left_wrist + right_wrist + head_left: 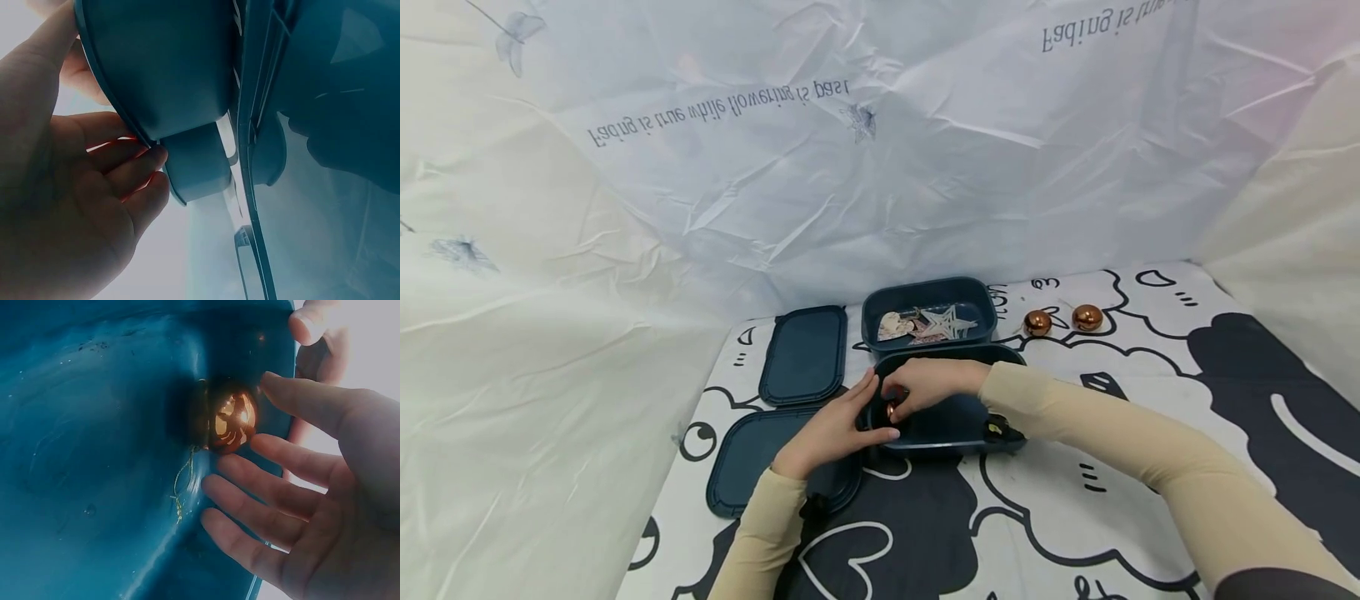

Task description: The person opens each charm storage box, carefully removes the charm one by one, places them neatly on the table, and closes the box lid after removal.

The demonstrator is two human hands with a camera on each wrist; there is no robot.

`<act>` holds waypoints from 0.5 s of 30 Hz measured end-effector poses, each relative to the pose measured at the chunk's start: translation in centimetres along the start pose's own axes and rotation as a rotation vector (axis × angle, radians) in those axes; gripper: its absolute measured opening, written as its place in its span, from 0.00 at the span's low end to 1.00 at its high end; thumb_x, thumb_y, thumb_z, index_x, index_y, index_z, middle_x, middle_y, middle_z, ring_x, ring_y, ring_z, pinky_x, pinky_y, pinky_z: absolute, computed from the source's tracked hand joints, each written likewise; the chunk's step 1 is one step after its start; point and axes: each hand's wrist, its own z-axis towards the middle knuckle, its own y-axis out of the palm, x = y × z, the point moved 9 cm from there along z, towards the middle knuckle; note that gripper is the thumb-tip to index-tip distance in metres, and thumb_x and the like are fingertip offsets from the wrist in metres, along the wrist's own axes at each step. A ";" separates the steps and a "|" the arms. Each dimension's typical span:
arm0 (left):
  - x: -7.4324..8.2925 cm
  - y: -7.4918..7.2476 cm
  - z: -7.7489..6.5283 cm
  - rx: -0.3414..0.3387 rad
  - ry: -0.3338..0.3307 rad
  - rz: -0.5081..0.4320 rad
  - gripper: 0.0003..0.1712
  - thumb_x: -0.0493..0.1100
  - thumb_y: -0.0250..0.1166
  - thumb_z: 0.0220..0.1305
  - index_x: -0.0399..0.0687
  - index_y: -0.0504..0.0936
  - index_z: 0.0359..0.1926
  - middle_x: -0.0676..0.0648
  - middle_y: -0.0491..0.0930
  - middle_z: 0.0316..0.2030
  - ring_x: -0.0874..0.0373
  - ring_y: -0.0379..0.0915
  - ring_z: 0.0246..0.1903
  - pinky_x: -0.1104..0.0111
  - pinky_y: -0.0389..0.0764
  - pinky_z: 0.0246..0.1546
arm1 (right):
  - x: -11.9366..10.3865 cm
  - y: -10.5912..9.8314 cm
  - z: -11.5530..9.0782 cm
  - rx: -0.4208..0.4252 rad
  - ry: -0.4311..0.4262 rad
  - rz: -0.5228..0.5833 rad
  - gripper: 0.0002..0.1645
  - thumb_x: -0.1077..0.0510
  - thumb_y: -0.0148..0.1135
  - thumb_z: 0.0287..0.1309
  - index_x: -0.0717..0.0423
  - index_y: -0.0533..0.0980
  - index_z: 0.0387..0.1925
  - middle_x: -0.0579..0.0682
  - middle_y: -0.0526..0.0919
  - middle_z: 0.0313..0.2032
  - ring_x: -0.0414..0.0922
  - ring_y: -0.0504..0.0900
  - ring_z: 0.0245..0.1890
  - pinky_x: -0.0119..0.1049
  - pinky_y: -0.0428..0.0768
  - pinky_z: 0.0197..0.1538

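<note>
Gripping the left edge of the front box (951, 421) with the left hand (831, 429), poising the right hand (921, 382) with parted fingers at the copper ball (232, 422) just inside, likely light, slippery, best pinched round its middle!

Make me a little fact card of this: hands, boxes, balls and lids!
Left hand: touching the near box at its left end
Right hand: inside that box, fingers close to a copper ball
Far box: holds a white star and shell-like pieces
Other balls: two, copper, on the cloth, right of the far box
Lids: two, dark blue, left of the boxes
</note>
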 end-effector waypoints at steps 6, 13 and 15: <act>-0.2 0.2 0.0 0.003 -0.004 -0.017 0.57 0.72 0.62 0.63 0.55 0.46 0.81 0.58 0.36 0.79 0.49 0.49 0.76 0.51 0.65 0.68 | -0.2 0.9 0.7 -0.079 0.001 -0.031 0.25 0.50 0.68 0.66 0.52 0.77 0.62 0.46 0.84 0.47 0.39 0.82 0.43 0.37 0.81 0.48; -0.3 0.2 0.1 -0.003 -0.002 -0.009 0.57 0.72 0.62 0.63 0.55 0.45 0.81 0.55 0.38 0.80 0.48 0.51 0.75 0.51 0.68 0.67 | 0.0 1.7 1.4 -0.148 -0.009 -0.009 0.24 0.52 0.69 0.64 0.49 0.77 0.60 0.43 0.83 0.46 0.37 0.82 0.43 0.35 0.80 0.47; -0.3 0.1 0.2 0.002 -0.003 -0.006 0.57 0.72 0.62 0.63 0.55 0.46 0.81 0.54 0.38 0.80 0.49 0.51 0.75 0.52 0.68 0.67 | -0.1 1.7 1.5 -0.155 -0.017 -0.008 0.25 0.54 0.71 0.62 0.48 0.77 0.60 0.42 0.83 0.44 0.36 0.81 0.41 0.35 0.80 0.46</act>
